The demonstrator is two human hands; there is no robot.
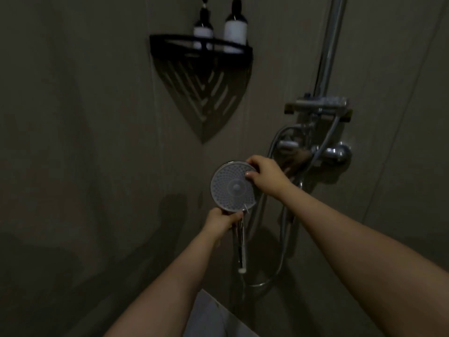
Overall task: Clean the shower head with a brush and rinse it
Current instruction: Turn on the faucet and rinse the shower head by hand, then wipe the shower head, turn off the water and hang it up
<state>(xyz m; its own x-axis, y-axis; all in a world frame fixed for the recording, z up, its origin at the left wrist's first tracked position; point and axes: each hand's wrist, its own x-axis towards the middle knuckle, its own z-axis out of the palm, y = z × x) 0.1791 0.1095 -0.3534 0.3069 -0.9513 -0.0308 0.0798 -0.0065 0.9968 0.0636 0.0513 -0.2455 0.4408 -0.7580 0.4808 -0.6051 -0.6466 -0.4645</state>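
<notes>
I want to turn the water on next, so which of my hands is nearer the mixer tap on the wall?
Right. The right hand pinches the shower head rim just left of the mixer tap; the left hand grips the handle lower down, farther away.

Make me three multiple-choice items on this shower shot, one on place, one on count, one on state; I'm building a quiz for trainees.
1. Where does the left hand grip the shower head?
A. at the neck below the round face
B. at the top rim
C. on the hose

2. How many bottles stand in the corner shelf?
A. one
B. two
C. four

3. What is the right hand doing?
A. hanging idle
B. turning the tap
C. pinching the rim of the face

Answers: 1 A, the fingers wrap just under the disc. 2 B, two bottles with pale labels show. 3 C, thumb and fingers close on the disc's upper right edge.
</notes>
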